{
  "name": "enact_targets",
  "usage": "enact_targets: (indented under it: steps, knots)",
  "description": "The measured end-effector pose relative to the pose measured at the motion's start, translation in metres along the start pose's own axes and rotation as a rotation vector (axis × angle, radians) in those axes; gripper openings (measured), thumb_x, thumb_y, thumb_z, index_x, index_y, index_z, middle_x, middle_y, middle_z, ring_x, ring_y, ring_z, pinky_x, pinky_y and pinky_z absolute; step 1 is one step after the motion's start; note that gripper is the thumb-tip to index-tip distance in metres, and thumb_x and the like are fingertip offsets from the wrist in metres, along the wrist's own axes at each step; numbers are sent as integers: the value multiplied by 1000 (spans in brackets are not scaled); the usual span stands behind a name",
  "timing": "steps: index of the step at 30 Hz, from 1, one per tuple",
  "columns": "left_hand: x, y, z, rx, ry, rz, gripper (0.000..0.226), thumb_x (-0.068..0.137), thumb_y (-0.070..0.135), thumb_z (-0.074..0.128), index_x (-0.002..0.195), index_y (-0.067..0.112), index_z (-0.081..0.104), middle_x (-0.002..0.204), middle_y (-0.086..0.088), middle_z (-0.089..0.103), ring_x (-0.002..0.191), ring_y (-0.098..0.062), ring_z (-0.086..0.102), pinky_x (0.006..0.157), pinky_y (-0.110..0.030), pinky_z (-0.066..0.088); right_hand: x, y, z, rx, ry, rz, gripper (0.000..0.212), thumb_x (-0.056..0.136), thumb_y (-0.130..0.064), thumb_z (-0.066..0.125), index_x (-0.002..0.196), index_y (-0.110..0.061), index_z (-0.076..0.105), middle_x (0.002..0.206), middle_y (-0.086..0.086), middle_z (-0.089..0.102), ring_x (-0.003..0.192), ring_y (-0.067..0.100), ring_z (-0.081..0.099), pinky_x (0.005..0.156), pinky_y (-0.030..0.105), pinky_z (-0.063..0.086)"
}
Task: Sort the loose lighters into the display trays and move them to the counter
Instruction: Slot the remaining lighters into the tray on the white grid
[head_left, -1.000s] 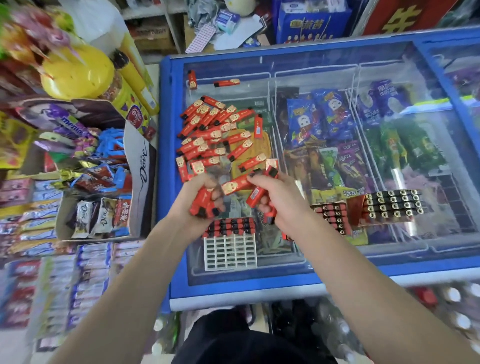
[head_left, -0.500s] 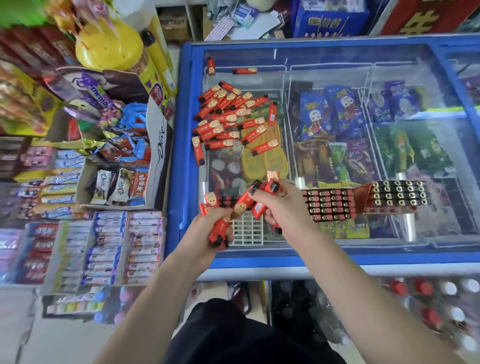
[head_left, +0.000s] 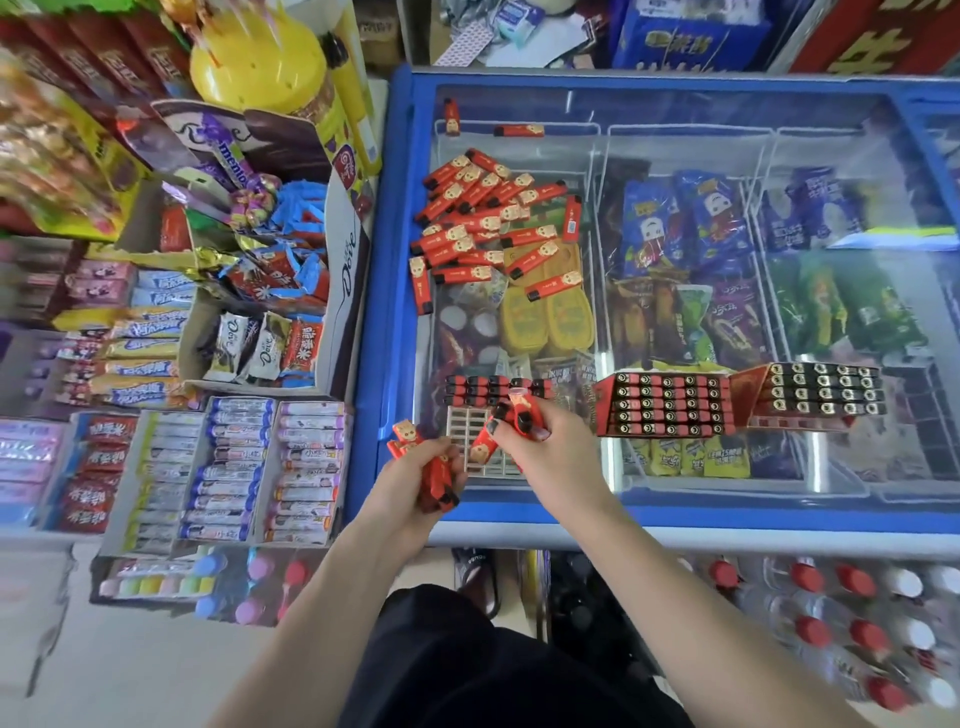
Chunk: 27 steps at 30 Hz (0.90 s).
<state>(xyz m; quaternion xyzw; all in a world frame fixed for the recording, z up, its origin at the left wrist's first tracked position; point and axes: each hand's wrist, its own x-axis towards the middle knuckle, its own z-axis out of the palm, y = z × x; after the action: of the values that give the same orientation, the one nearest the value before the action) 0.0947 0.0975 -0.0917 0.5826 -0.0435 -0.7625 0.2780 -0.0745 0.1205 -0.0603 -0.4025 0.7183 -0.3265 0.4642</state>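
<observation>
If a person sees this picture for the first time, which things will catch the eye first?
First, the heap of loose red lighters lying on the glass lid of the blue chest freezer. Next, the left hand and right hand, each gripping red lighters above the white grid tray, partly filled, at the lid's near edge.

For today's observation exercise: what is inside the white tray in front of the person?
The white tray holds one row of lighters along its far edge; empty slots show nearer. The right hand and its lighters cover the tray's right part, so that stays unseen.
</observation>
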Motion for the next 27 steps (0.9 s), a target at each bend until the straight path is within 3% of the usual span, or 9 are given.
enact_targets:
  steps: [3,5,9,14,17,23,27]
  knots:
    - [7,-1,-10,24,18,-14,6,99,9,64,98,4,63,74,-4,66,59,-11,61,57,-22,54,4,11,12,-160,44,-93,6,91,-30,72,86,-28,70,72,-6,70,70,10,65,68,30,52]
    - [11,0,-13,41,24,-10,5,98,9,66,98,5,64,74,-4,66,57,-10,59,54,-22,51,5,15,19,-270,48,-155,13,93,-30,70,105,-30,74,78,-10,71,73,7,67,66,30,55]
    - [18,2,-13,115,57,5,9,95,12,72,96,7,65,74,-4,66,56,-12,57,53,-23,48,9,20,31,-437,91,-290,23,91,-23,74,114,-23,75,79,-16,66,64,3,59,54,14,39]
    - [35,6,-16,322,197,104,18,89,17,78,97,9,64,67,-8,66,53,-18,57,49,-29,44,13,28,44,-568,121,-358,33,79,-15,83,111,-21,75,83,-5,73,68,11,64,55,30,54]
    - [40,6,-15,385,189,135,19,87,18,78,95,8,64,73,-12,65,57,-21,57,46,-28,46,15,29,50,-629,126,-375,39,74,-12,87,110,-19,73,86,-2,74,73,18,69,54,38,58]
    - [40,6,-12,450,154,193,22,87,24,78,93,12,61,76,-10,60,63,-23,56,48,-29,47,19,27,54,-690,154,-385,46,68,-11,90,111,-19,74,92,-4,76,81,18,72,55,37,60]
    - [37,8,-11,363,89,231,39,68,37,80,95,15,61,79,-11,58,69,-23,53,57,-33,47,21,26,56,-680,172,-391,50,66,-12,92,111,-19,73,84,-4,73,76,18,69,54,34,57]
